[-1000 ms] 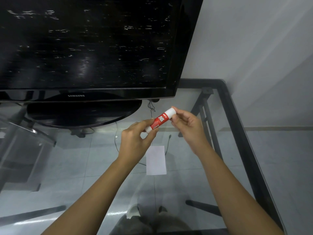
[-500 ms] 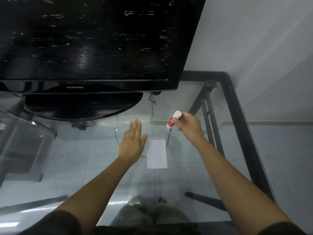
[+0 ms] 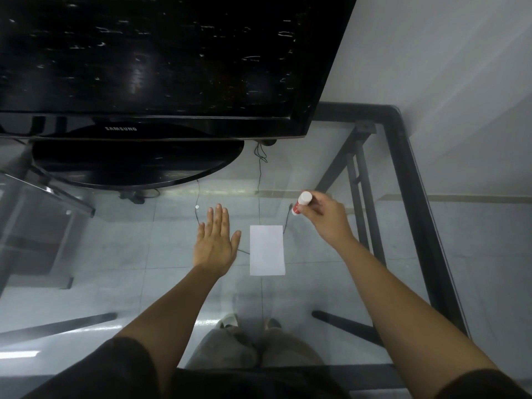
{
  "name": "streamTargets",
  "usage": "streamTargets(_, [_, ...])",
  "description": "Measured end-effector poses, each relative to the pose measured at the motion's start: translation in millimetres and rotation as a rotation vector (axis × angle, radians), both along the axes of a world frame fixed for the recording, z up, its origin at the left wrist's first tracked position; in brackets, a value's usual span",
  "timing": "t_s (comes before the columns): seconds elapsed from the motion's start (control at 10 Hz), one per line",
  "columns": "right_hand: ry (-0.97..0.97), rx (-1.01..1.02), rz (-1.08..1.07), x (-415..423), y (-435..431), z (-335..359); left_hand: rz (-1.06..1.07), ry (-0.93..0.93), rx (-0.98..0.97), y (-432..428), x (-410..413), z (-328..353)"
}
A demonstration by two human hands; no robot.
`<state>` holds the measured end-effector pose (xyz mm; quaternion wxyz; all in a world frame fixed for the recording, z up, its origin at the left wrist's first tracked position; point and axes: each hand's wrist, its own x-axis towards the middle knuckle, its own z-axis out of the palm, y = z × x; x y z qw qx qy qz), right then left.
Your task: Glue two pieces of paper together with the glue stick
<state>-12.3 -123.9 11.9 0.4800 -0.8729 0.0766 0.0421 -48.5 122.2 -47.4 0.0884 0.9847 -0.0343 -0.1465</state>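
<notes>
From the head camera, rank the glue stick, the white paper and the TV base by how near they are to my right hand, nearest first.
1. Glue stick: held in the right hand itself, by the fingers.
2. White paper: on the glass, just down-left of that hand.
3. TV base: far left, at the back under the screen.

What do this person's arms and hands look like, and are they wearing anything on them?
Both hands, left hand and right hand, are bare: no gloves, rings or watch visible. Forearms are uncovered; short dark sleeves end near the elbows.
</notes>
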Motion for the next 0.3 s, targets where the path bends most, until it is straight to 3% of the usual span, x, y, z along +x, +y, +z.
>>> streamTargets(0.3, [0.068, -0.066, 0.037, 3.5, 2.8, 4.7, -0.007, 0.009, -0.017, 1.7, 1.4, 3.3])
